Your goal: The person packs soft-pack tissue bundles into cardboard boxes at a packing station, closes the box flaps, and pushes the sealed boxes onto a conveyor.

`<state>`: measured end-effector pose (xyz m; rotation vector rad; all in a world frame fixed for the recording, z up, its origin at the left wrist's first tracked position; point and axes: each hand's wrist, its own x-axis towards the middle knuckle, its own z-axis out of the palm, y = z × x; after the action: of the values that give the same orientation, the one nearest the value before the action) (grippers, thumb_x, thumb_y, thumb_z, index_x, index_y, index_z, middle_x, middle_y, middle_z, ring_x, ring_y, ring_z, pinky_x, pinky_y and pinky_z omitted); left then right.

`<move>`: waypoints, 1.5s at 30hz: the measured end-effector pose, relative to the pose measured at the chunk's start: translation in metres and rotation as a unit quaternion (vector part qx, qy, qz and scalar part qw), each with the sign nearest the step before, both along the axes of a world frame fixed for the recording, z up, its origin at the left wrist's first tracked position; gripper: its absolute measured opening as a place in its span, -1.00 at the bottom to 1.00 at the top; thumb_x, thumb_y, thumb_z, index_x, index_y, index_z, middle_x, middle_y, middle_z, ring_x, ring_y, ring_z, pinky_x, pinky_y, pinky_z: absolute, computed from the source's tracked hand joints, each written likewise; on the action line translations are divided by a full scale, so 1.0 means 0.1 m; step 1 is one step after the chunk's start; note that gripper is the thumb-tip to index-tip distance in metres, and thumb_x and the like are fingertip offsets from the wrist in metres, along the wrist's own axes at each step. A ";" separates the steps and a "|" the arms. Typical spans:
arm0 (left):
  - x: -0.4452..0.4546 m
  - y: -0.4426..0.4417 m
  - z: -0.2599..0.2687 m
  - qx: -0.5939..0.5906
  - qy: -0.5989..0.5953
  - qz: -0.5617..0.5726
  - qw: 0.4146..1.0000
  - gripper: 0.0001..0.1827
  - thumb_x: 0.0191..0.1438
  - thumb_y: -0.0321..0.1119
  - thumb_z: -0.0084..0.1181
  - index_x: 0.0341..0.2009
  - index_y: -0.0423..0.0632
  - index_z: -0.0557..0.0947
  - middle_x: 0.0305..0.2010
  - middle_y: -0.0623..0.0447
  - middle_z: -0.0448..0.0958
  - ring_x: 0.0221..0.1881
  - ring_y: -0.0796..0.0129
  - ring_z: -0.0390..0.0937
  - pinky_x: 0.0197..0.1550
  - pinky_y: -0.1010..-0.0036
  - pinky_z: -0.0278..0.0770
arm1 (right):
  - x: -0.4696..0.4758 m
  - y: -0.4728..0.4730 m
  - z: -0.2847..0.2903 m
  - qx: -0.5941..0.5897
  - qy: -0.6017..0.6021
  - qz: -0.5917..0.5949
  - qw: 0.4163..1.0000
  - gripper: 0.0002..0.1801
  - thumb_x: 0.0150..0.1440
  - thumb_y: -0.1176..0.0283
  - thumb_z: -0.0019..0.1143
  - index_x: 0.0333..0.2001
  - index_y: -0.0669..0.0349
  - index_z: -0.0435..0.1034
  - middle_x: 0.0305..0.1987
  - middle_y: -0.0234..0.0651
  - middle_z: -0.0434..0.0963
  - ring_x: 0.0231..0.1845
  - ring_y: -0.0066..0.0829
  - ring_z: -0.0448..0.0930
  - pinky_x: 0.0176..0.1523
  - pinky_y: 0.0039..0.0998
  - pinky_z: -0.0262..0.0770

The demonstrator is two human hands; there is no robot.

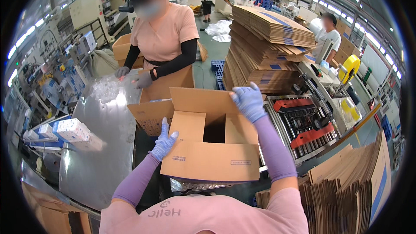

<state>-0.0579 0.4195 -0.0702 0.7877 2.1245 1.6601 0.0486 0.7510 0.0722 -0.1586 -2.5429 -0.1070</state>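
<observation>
Before me stands a cardboard box (pixel 211 161), its near and far top flaps raised outward. Two inner side flaps are folded inward, with a dark gap between them; the contents are hidden. My left hand (pixel 164 141), in a light-blue glove, grips the box's left edge, thumb over the cardboard. At the right corner of the upright far flap (pixel 201 100), my gloved right hand (pixel 250 102) holds the cardboard edge. Just beyond is a second open carton (pixel 175 81), with a white-and-blue item (pixel 161 100) partly visible inside.
A co-worker (pixel 165 29) with grey gloves stands across a metal table (pixel 97 169). White-and-blue packs (pixel 73 130) lie at its left. Flattened cartons are stacked behind (pixel 266 45) and at lower right (pixel 344 185). A roller machine (pixel 302 123) with yellow tape (pixel 349 68) stands to the right.
</observation>
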 end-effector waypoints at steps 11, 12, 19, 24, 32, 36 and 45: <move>1.04 0.51 -0.01 0.071 0.071 0.093 0.991 -0.31 0.16 -0.36 -0.05 0.33 -0.11 0.01 0.36 -0.24 -0.04 0.35 0.06 0.00 0.33 0.36 -0.03 | 1.38 -0.46 -0.86 -0.095 -0.205 0.053 0.973 -0.37 0.20 0.04 -0.18 0.21 0.25 0.17 0.34 -0.07 0.15 0.38 -0.16 0.11 0.41 -0.14 -0.17; 1.07 0.51 0.02 0.039 0.086 0.099 0.991 -0.32 0.16 -0.36 -0.04 0.33 -0.09 0.04 0.36 -0.24 -0.05 0.36 0.05 -0.01 0.33 0.36 -0.02 | 1.37 -0.36 -0.80 -0.139 -0.221 0.073 0.963 -0.37 0.20 0.04 -0.16 0.20 0.26 0.19 0.31 -0.06 0.19 0.36 -0.14 0.14 0.41 -0.14 -0.15; 0.58 -0.38 -0.11 -0.057 0.154 0.117 0.980 -0.50 0.19 -0.29 -0.09 0.23 -0.05 0.30 0.23 -0.16 0.24 0.25 0.10 0.20 0.28 0.35 0.13 | 1.29 0.06 -0.55 -0.683 0.068 0.157 0.710 -0.44 0.23 0.09 -0.08 0.13 0.33 0.29 0.09 -0.29 0.45 0.13 -0.50 0.42 0.25 -0.47 0.23; 0.15 -1.48 -0.29 -0.168 0.099 0.159 0.968 -0.54 0.23 -0.24 -0.18 0.23 0.04 0.32 0.09 -0.16 0.41 0.11 0.15 0.38 0.18 0.37 0.29 | 1.19 0.03 -2.68 -0.626 -0.044 -0.100 0.772 -0.32 0.16 -0.17 -0.21 -0.09 0.30 0.39 -0.15 -0.11 0.50 -0.13 -0.34 0.46 0.05 -0.37 0.36; 0.20 -2.41 -1.12 0.124 -0.275 0.237 0.923 -0.54 0.26 -0.12 -0.25 0.10 -0.12 0.44 -0.06 0.01 0.52 -0.07 0.34 0.47 0.00 0.42 0.45 | 1.32 0.20 -2.46 -0.633 -0.078 0.016 0.770 -0.72 0.11 0.21 0.13 -0.31 0.22 0.47 -0.38 -0.45 0.51 -0.31 -0.61 0.45 -0.17 -0.49 0.42; 0.25 -1.82 -1.17 0.174 -0.340 0.197 0.903 -0.49 0.26 -0.02 -0.29 0.13 -0.10 0.40 0.01 0.03 0.48 -0.04 0.35 0.46 0.01 0.40 0.43 | 1.53 0.18 -0.41 -0.817 -0.040 0.158 0.554 -0.77 0.03 0.28 0.17 -0.35 0.22 0.43 -0.43 -0.45 0.51 -0.41 -0.69 0.48 -0.28 -0.61 0.44; 0.28 -1.22 -0.96 0.115 -0.395 0.042 0.910 -0.07 0.07 0.43 -0.34 0.37 0.10 -0.03 0.47 0.05 -0.23 0.44 0.13 -0.25 0.35 0.08 -0.30 | 0.54 -1.49 0.10 -0.579 -0.300 0.284 0.703 -0.67 0.19 0.22 0.03 -0.17 0.31 0.39 -0.41 -0.38 0.50 -0.35 -0.64 0.50 -0.17 -0.54 0.44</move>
<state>-0.0299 0.2972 -0.1663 0.0229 1.4201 1.8620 0.1027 0.6021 0.0817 0.2442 -2.6881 1.9841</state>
